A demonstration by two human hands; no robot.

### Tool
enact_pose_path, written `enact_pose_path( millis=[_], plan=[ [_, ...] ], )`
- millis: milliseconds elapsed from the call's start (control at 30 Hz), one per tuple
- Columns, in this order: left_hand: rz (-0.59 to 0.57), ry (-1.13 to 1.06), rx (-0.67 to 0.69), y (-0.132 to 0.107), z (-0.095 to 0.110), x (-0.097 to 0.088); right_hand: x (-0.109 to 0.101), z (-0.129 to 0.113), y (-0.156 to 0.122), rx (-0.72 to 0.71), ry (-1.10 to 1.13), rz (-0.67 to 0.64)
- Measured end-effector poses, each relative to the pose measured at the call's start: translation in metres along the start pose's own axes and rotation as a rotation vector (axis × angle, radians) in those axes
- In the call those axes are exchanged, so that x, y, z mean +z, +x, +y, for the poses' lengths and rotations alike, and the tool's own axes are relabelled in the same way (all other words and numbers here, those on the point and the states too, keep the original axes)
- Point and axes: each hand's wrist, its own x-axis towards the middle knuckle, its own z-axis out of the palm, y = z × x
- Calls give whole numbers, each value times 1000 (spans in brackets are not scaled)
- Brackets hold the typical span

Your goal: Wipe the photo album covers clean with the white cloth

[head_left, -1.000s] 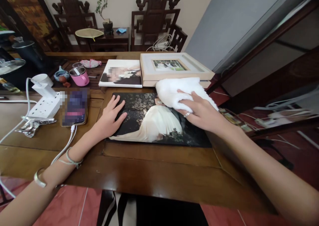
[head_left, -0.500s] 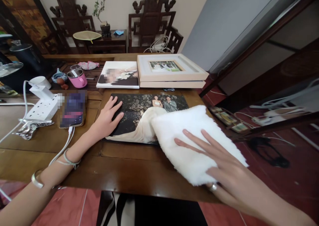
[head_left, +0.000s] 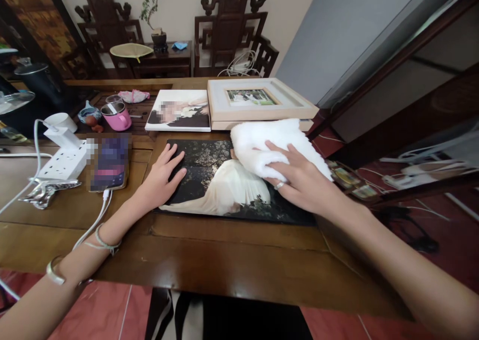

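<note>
A flat wedding photo panel [head_left: 239,192] with a dark background and a long pale gown lies face up on the wooden table [head_left: 187,260]. My left hand [head_left: 162,177] rests flat on its left end, fingers spread. Over the panel's upper right part, my right hand [head_left: 295,175] holds a fluffy white cloth [head_left: 269,138] against the surface, with a fold of it bunched under the fingers. The cloth hides the heads of the pictured couple and reaches the front of the framed photo behind.
Behind the panel are a smaller photo print [head_left: 179,111] and stacked pale frames [head_left: 258,100]. To the left lie a charging phone [head_left: 110,163], a white power strip [head_left: 65,158] and a pink mug [head_left: 116,116]. A shelf with cables [head_left: 411,175] stands at the right.
My right hand has pushed the white cloth away from me, from the panel's lower right to its upper right, uncovering the lower right corner. My left hand stays in place.
</note>
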Motion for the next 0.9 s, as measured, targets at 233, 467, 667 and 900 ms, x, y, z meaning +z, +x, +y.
enact_pose_path(
  millis=[233, 467, 667, 900],
  plan=[
    [6, 7, -4, -2, 4, -2, -22, -68, -74, -92, 99, 21],
    [-25, 4, 2, -3, 6, -6, -29, -65, -87, -161, 122, 0],
    [-22, -2, 27, -4, -5, -5, -9, -7, -22, -22, 43, 11],
    [-9, 1, -14, -5, -7, -3, 3, 12, 13, 61, 31, 21]
  ],
)
